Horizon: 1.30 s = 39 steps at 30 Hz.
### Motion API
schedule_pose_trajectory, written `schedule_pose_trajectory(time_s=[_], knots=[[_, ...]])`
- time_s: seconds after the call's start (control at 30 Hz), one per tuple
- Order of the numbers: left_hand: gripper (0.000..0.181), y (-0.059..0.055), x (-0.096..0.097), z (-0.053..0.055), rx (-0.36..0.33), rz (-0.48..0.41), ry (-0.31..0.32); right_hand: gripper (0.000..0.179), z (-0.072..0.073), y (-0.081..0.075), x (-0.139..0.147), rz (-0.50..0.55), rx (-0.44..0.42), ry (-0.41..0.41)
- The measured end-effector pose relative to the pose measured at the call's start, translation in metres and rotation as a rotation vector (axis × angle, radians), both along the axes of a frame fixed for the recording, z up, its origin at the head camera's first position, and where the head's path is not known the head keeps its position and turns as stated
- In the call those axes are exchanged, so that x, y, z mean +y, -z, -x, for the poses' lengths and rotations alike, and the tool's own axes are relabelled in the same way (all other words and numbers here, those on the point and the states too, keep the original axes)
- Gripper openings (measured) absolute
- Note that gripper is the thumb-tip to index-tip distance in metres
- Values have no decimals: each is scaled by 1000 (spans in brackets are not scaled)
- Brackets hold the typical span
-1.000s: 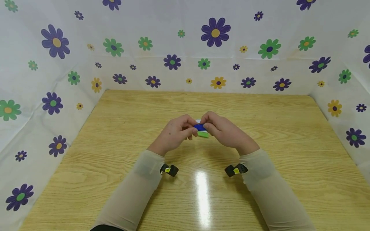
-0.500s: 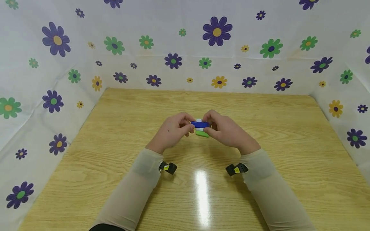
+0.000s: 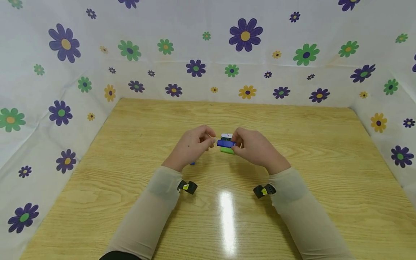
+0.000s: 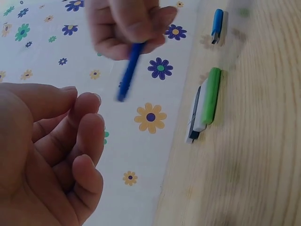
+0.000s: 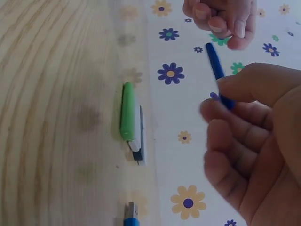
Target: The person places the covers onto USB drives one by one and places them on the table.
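Note:
My right hand [image 3: 255, 147] pinches one end of a slim blue USB flash drive [image 3: 225, 143] between thumb and fingers; no metal plug shows on it. Its free end points toward my left hand [image 3: 191, 146], whose fingers are loosely curled with nothing visible between them. Behind and below the blue stick lie green [image 5: 127, 113], white [image 5: 135, 129] and dark [image 5: 138, 153] sticks, side by side on the table; my right hand partly hides them in the head view. A blue USB drive with bare metal plug [image 4: 217, 26] lies apart from that row.
A small blue piece [image 3: 193, 163] shows beside the left wrist, mostly hidden. The wooden table [image 3: 146, 119] is bordered by a white flowered cloth [image 3: 211, 50] at the back and sides. Light glares on the table between the forearms.
Both hands held the blue drive before; my left hand has let go and drawn slightly left. The right hand keeps it. More of the row behind and the small blue piece now show.

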<state>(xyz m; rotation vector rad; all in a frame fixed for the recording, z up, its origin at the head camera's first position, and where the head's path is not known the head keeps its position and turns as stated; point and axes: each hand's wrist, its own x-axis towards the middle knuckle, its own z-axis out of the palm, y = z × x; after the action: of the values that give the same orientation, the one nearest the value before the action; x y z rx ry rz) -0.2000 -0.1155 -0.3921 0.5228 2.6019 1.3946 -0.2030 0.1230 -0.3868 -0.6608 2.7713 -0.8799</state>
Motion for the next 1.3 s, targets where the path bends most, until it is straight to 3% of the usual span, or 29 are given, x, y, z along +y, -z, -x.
schedule_pose_trajectory(time_s=[0.27, 0.8, 1.07, 1.3], knots=[[21, 0, -5, 2, -9, 48, -13, 16, 10, 19, 0, -161, -71, -8], [11, 1, -14, 4, 21, 58, -34, 9, 8, 32, -11, -258, -75, -4], [15, -1, -27, 7, 16, 207, -30, 7, 8, 24, 4, -173, -71, 49], [13, -3, -33, 9, -55, 354, 27, 11, 12, 14, 15, -160, -67, 98]])
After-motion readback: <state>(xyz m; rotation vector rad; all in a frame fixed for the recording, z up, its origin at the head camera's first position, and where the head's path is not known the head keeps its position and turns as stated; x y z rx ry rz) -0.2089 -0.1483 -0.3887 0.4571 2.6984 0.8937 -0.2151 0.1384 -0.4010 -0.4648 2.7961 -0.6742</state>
